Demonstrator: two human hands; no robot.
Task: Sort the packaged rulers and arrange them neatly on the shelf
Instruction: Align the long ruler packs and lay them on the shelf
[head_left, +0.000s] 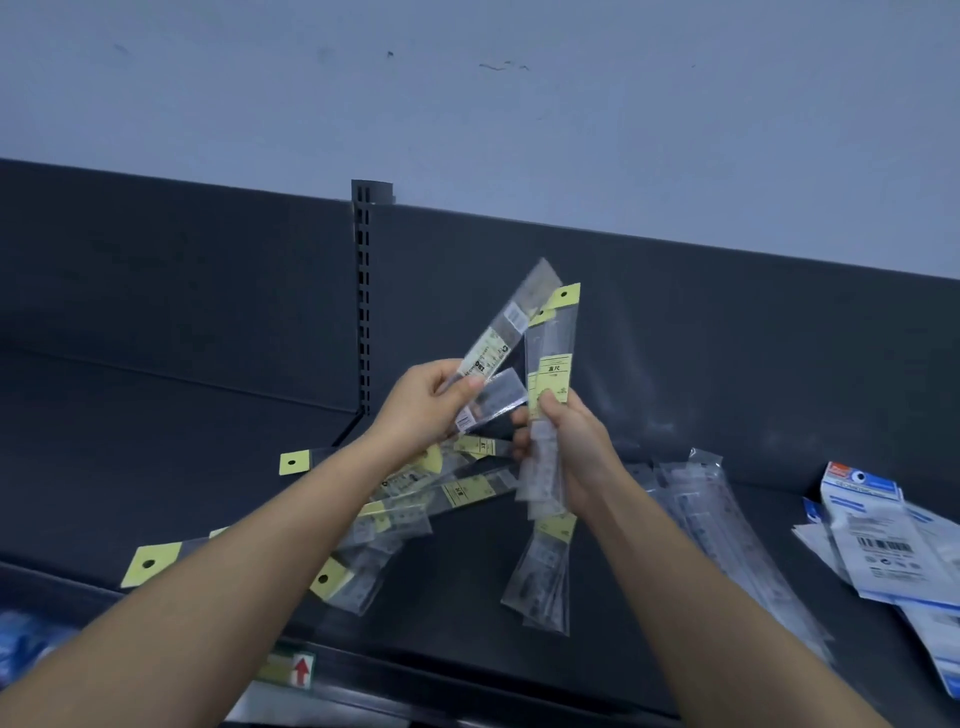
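My left hand (434, 402) pinches a clear packaged ruler (506, 332) that slants up to the right, with a second short pack under its thumb. My right hand (563, 441) grips a small bunch of packaged rulers (553, 364) upright, their yellow header tabs at the top. Both hands are held above the dark shelf (182, 441). A loose heap of ruler packs with yellow tabs (415, 499) lies on the shelf under my left forearm. Another clear pack (540, 577) lies below my right wrist.
A pile of clear sleeves (727, 525) lies to the right of my right arm. White and blue packets (878, 540) are stacked at the far right. A slotted upright post (363, 291) splits the dark back panel. A red arrow label (301, 670) sits on the shelf's front edge.
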